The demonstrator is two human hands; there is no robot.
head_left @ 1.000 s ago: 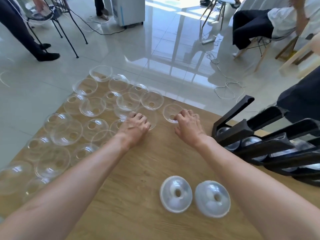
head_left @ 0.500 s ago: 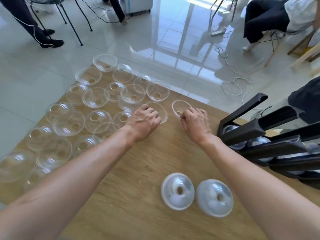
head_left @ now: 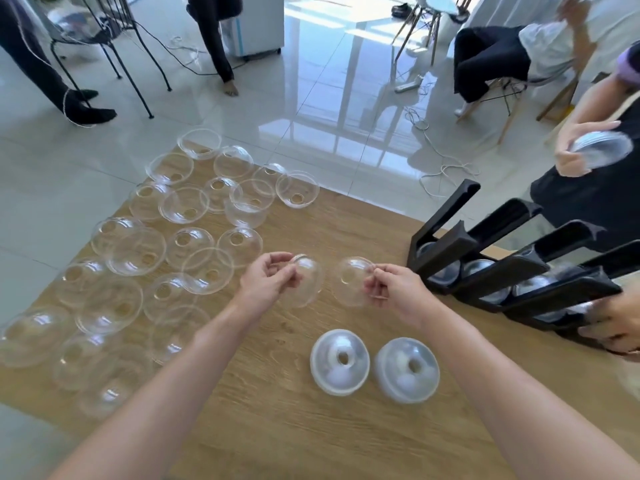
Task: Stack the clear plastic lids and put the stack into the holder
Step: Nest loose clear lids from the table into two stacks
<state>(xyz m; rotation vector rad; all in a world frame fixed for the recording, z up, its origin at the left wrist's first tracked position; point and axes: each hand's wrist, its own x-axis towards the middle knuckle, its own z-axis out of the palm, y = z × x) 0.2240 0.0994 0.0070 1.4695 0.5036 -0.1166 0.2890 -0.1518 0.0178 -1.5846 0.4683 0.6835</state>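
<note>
While both hands are raised above the middle of the wooden table (head_left: 263, 420), one clear domed lid is held in each. The left hand (head_left: 268, 282) is pinched on the rim of a lid (head_left: 306, 284) tilted on edge, and the right hand (head_left: 393, 289) is pinched on the rim of a second lid (head_left: 349, 284) whose hollow side with its central hole is turned toward the camera. The two held lids are kept just apart, with a narrow gap between them, and neither can be seen touching the table.

The left half of the table is crowded with loose lids (head_left: 188, 206), spread from the far corner down along the left edge, several overlapping and some lying right at that edge. Two stacks of lids (head_left: 339, 362) are set side by side, almost touching, toward the near middle of the table. Bare wood is left open between the loose lids and the stacks, under the hands, and along the near edge.

The black holder (head_left: 498, 268) is stood near the right edge, its slanted channels already partly filled with lids. Its far end lies close to the far edge of the table. Another person's hand (head_left: 616, 323) is laid on the holder's near right end, and a further stack (head_left: 601, 150) is gripped in that person's other hand beyond the table.
</note>
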